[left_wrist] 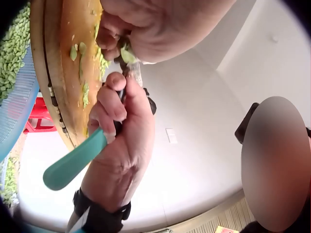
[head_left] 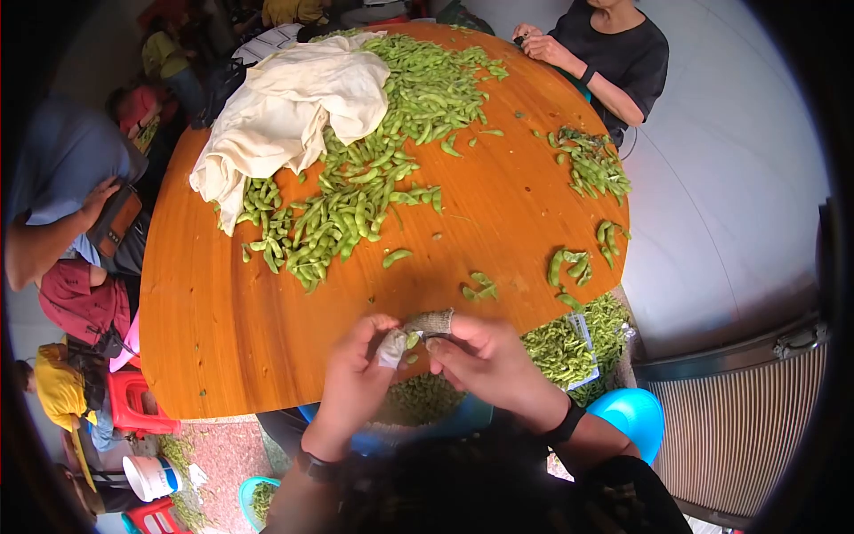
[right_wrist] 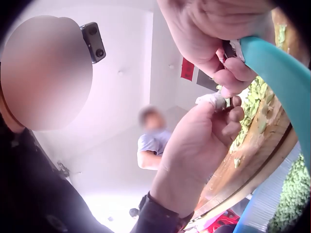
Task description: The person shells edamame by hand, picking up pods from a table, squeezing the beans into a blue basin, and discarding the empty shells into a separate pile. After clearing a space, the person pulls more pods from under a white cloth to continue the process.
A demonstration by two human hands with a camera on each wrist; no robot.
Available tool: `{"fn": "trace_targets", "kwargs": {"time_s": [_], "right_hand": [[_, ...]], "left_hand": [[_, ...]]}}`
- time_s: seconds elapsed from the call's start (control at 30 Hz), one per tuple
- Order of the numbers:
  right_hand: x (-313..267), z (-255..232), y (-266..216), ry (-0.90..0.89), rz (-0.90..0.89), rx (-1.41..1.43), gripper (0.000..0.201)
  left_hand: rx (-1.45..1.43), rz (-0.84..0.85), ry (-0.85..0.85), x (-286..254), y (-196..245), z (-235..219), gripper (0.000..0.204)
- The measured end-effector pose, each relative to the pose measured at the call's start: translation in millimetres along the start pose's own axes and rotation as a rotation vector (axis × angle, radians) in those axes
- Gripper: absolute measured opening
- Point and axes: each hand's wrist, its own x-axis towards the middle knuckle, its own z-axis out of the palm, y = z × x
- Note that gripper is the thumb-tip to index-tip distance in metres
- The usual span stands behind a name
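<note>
Both hands are close together over the near edge of the wooden table [head_left: 374, 240]. My left hand [head_left: 356, 378], with a white wrap [head_left: 392, 348] on its thumb, pinches a green pod [head_left: 412, 341]. That pod [left_wrist: 128, 55] also shows in the left wrist view, under the left hand [left_wrist: 170, 29]. My right hand [head_left: 503, 369] wears a beige finger cover [head_left: 431, 321]. In the left wrist view the right hand [left_wrist: 124, 126] grips a tool with a teal handle [left_wrist: 77, 160], its dark end at the pod. The right wrist view shows the teal handle [right_wrist: 277, 58] up close.
Green pods [head_left: 356, 209] are heaped on the table beside a cream cloth [head_left: 298, 102], with smaller piles at the right. Below the table edge a blue basin [head_left: 467, 418] holds shelled beans. A crate of pods [head_left: 560, 351] and a blue stool [head_left: 636, 418] stand right; people sit around.
</note>
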Motion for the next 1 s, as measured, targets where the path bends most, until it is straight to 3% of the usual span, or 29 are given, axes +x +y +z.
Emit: {"fn": "trace_targets", "kwargs": {"time_s": [0.13, 0.23, 0.3, 0.4, 0.47, 0.57, 0.67, 0.73, 0.77, 0.83, 1.0], "right_hand": [[-5, 2, -2, 0.020, -0.053, 0.029, 0.020], [-4, 1, 0, 0.133, -0.008, 0.104, 0.018], [-5, 7, 4, 0.124, -0.067, 0.051, 0.016], [-5, 14, 13, 0.084, -0.134, -0.020, 0.012], [0, 18, 26, 0.117, -0.231, -0.057, 0.010], [-7, 21, 10, 0.131, -0.089, 0.054, 0.009], [-4, 22, 19, 0.169, -0.165, -0.006, 0.009], [-4, 19, 14, 0.169, -0.203, -0.047, 0.009], [-4, 17, 13, 0.123, -0.120, -0.001, 0.009], [-7, 12, 7, 0.034, 0.076, 0.130, 0.009], [-16, 11, -15, -0.055, 0.188, 0.243, 0.009]], "left_hand": [[-0.268, -0.130, -0.116, -6, 1, -7, 0.018], [-0.317, -0.029, -0.086, -10, 3, -5, 0.019], [-0.465, -0.094, 0.038, -13, 5, -1, 0.020], [-0.540, -0.024, 0.060, -15, -1, 4, 0.019], [-0.552, 0.012, 0.073, -15, -3, 10, 0.019], [-0.538, 0.051, 0.103, -14, -8, 15, 0.018], [-0.516, 0.016, 0.129, -17, -6, 18, 0.016], [-0.315, 0.076, 0.132, -19, -9, 17, 0.013], [-0.315, 0.071, 0.133, -21, -5, 15, 0.013], [-0.047, -0.035, -0.011, -25, 10, 6, 0.013], [-0.114, -0.079, -0.134, -31, 25, -6, 0.017]]}}
